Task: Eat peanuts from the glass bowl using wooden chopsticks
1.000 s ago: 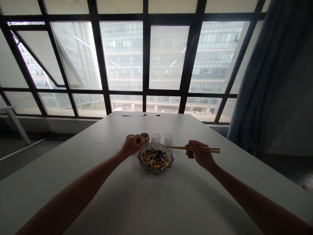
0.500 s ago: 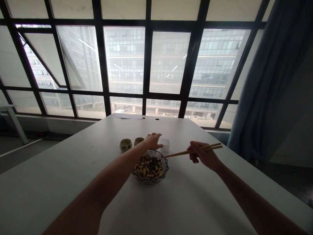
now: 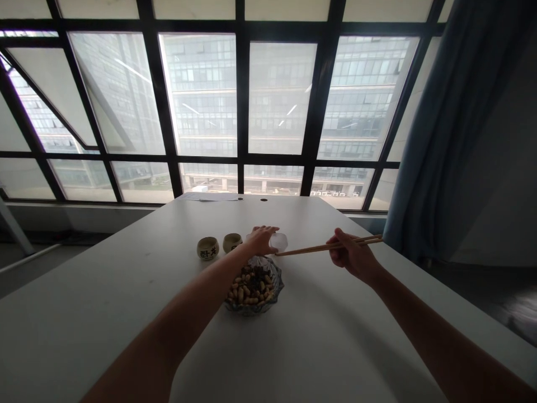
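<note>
Farthest left, at my bowl's 10 o'clock, a small pale cup with dark characters (image 3: 207,248) stands upright; its mate, the second cup (image 3: 232,242), is at 11. My left hand passed over these a moment ago and has since gone rightward, so both cups are well in view again.

That left hand (image 3: 260,239) is at 12, half open, fingers bent forward and thumb spread below; my forearm (image 3: 197,299) crosses the bowl's left edge. The glass bowl (image 3: 277,284), holding peanuts and darker bits (image 3: 249,288), sits in the middle on the white table (image 3: 327,336).

At 1 o'clock the clear container (image 3: 279,242) is by my thumb and seems to touch it. It stood square half a second ago and now looks tipped, so I judge I'm handling it, though I can't tell how firmly my fingers have it.

The chopsticks (image 3: 310,249) point toward 9, tips close together just beside the container. My right hand (image 3: 354,256), between 2 and 3, is curled closed around them, its grip much as before.
</note>
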A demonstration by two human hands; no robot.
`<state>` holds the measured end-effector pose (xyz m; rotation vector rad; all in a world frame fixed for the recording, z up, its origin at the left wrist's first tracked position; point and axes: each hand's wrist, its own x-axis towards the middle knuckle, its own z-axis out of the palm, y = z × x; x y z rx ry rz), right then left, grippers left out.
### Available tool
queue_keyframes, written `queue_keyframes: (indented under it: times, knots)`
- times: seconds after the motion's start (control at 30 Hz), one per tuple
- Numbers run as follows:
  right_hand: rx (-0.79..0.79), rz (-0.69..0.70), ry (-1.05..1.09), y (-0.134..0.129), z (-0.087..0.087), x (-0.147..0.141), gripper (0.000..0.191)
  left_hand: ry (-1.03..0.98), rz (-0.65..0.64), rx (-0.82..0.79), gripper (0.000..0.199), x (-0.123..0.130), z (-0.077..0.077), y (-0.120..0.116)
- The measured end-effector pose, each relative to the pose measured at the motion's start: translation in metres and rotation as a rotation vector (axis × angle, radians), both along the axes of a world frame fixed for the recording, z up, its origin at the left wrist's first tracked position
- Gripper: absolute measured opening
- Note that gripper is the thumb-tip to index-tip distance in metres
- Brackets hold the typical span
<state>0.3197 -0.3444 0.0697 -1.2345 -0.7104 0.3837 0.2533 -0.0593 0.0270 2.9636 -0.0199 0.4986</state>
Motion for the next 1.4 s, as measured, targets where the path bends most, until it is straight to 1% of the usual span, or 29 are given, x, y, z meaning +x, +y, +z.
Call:
queue_keyframes:
  times: [0.17, 0.23, 0.3, 0.43, 0.57, 0.67, 0.8, 1.0, 1.07, 1.13, 1.4]
  knots:
    - [0.085, -0.017, 0.089, -0.003, 0.000, 0.009, 0.045, -0.077, -0.167, -0.028, 0.077, 0.002, -0.003, 0.003]
    - [0.111, -0.027, 0.101, -0.006, 0.001, 0.011, 0.044, -0.095, -0.205, -0.037, 0.075, 0.002, -0.003, 0.003]
    - [0.127, -0.038, 0.105, -0.008, 0.001, 0.014, 0.044, -0.115, -0.215, -0.046, 0.073, 0.001, -0.002, 0.002]
    - [0.126, -0.078, 0.089, -0.008, -0.001, 0.018, 0.045, -0.129, -0.206, -0.064, 0.073, 0.000, -0.002, 0.001]
    - [0.103, -0.206, 0.068, 0.000, -0.010, 0.016, 0.053, -0.120, -0.175, -0.089, 0.076, -0.001, -0.004, 0.002]
    - [0.049, -0.270, -0.015, 0.006, -0.018, 0.009, 0.059, -0.111, -0.148, -0.100, 0.078, -0.001, -0.006, 0.003]
    - [-0.040, -0.264, -0.127, 0.011, -0.024, 0.001, 0.064, -0.095, -0.118, -0.086, 0.079, -0.001, -0.006, 0.002]
    - [-0.062, -0.251, -0.197, 0.012, -0.020, -0.002, 0.062, -0.071, -0.086, -0.071, 0.081, 0.000, -0.006, 0.002]
    - [-0.091, -0.235, -0.222, 0.013, -0.021, -0.003, 0.062, -0.064, -0.079, -0.064, 0.082, 0.000, -0.006, 0.002]
    - [-0.126, -0.213, -0.257, 0.014, -0.024, -0.003, 0.062, -0.051, -0.071, -0.060, 0.083, -0.001, -0.005, 0.001]
    - [-0.189, -0.204, -0.412, 0.019, -0.033, -0.011, 0.059, -0.020, -0.049, -0.055, 0.081, -0.004, -0.003, 0.000]
